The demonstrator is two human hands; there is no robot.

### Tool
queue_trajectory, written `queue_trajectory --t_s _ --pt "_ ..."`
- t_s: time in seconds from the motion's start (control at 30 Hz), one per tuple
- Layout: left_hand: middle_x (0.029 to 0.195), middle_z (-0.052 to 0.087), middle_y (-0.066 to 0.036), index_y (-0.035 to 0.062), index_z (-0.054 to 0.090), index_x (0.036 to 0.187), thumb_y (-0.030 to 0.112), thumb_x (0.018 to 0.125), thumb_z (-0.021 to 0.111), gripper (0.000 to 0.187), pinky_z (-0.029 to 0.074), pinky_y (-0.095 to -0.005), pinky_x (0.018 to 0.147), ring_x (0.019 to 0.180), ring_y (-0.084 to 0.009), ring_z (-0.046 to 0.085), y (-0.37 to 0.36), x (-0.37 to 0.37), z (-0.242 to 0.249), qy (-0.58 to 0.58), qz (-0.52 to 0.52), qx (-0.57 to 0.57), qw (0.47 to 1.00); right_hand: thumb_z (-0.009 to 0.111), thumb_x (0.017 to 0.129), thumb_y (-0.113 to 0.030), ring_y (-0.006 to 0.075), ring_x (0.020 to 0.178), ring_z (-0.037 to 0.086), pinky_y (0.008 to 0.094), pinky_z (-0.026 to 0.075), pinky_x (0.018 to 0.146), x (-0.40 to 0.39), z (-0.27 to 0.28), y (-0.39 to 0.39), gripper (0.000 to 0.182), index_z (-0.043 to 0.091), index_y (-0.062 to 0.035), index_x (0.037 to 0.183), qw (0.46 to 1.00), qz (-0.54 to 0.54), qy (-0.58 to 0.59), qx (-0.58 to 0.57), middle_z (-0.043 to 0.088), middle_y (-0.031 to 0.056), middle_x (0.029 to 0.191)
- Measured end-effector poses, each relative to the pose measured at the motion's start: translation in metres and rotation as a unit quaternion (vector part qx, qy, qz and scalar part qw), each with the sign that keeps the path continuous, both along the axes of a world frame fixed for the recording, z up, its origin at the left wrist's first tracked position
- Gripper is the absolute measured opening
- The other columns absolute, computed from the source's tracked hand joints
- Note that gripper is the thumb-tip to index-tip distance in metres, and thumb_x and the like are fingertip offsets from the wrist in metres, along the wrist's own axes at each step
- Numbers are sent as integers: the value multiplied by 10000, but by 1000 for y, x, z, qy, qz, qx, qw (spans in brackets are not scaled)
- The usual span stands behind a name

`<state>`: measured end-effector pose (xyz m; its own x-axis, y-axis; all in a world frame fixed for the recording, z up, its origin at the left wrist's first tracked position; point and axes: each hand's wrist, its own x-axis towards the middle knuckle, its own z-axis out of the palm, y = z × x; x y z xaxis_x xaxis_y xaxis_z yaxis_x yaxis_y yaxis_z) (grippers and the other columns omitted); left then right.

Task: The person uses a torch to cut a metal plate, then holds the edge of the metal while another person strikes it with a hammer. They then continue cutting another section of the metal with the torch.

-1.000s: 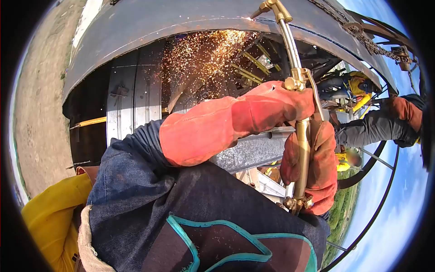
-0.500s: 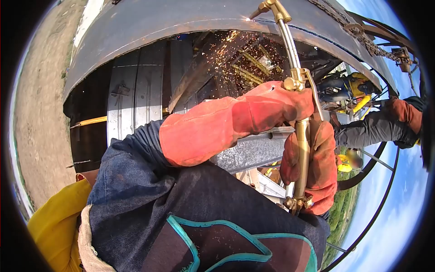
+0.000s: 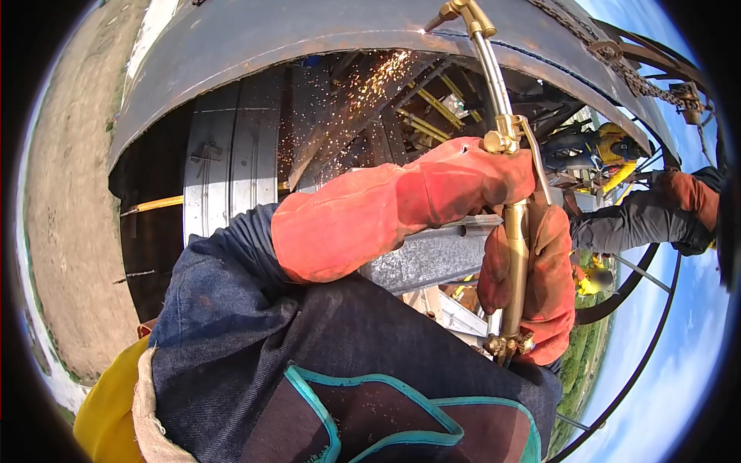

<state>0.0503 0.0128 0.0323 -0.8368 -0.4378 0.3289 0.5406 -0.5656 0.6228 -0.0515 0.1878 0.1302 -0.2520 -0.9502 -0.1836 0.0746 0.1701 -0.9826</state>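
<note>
A brass cutting torch (image 3: 515, 270) stands nearly upright in the middle of the head view. My right hand (image 3: 549, 270), in a worn red-orange glove, is closed around its handle just above the valves. Higher up, my left hand (image 3: 502, 174), gloved the same way, grips the torch below its tubes; its fingers are partly hidden. The torch's tip touches or nearly touches a curved steel plate (image 3: 309, 42) at a small bright spot on a pale marked line. Orange sparks (image 3: 378, 81) spray beneath the plate's edge.
Metal channels (image 3: 231, 154) and beams lie below the plate. A chain (image 3: 629, 77) hangs at upper right. Another person's gloved arm and grey-clad leg (image 3: 625, 228) are at right, with people in yellow beyond. A yellow garment (image 3: 116, 409) is at lower left.
The spray of sparks has shifted, spreading further left under the plate. The yellow garment at lower left has moved down. Both hands and the torch hold almost the same position.
</note>
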Motion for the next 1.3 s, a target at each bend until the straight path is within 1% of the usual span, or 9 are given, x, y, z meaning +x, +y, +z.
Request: queue_trajectory --t_s 0.07,0.17,0.27,0.37,0.47,0.57,0.7,0.93,1.3 --pt "1016 697 74 154 727 1189 290 1017 923 294 508 -281 744 875 -49 634 1 1 0 5 5 1 1000 575 1132 -731 203 383 521 339 427 347 0 -2 0 783 529 -54 1522 1000 -7 -5 -4 602 92 661" --pt "880 601 71 149 687 1042 402 1073 759 265 427 -307 642 783 -64 544 7 0 5 -20 81 -66 994 570 1139 -723 204 383 517 340 428 348 -4 -5 0 774 529 -51 1521 1000 -5 -13 -8 600 93 659" --pt "892 605 69 151 685 1057 394 1085 747 252 430 -305 644 789 -64 548 7 -1 5 -39 78 -77 993 562 1146 -716 206 380 509 341 428 348 -1 -3 -1 764 529 -51 1520 1000 -5 -9 -8 599 95 659" --pt "934 656 86 167 744 1086 381 1019 888 267 453 -299 710 825 -50 574 4 0 3 -34 51 -49 997 558 1149 -712 209 379 508 343 429 346 -3 -5 -1 762 524 -50 1524 1000 -10 -25 -4 597 95 660" --pt "912 636 87 170 741 1057 394 1017 881 267 432 -303 703 815 -47 551 6 5 12 -71 35 -20 997 559 1146 -714 216 382 513 346 435 343 2 2 -3 767 516 -50 1527 1000 1 -21 19 595 94 660" --pt "904 641 82 168 742 1053 399 1032 862 261 442 -298 719 810 -59 560 7 0 5 -30 27 -7 999 556 1145 -719 222 385 519 350 443 342 0 -1 -2 774 510 -49 1530 999 0 -31 11 597 97 666" --pt "897 727 21 147 788 1179 462 1041 757 345 499 -268 609 748 -77 668 -1 -12 -1 -19 23 -38 999 549 1145 -725 224 387 520 351 450 341 -2 -1 -2 784 504 -47 1535 999 10 -37 14 605 104 683" --pt "921 712 18 140 772 1164 456 1045 743 339 491 -287 668 796 -90 646 1 -6 5 -31 25 -60 997 554 1144 -723 211 391 528 344 451 340 1 0 -1 781 499 -62 1555 1000 13 -3 6 612 103 696" --pt "960 688 13 129 748 1139 448 1051 722 332 478 -318 760 871 -109 612 3 3 16 -69 37 -99 992 544 1144 -735 204 389 530 333 452 353 2 -2 -2 814 488 -50 1579 999 -9 -40 0 623 99 697"
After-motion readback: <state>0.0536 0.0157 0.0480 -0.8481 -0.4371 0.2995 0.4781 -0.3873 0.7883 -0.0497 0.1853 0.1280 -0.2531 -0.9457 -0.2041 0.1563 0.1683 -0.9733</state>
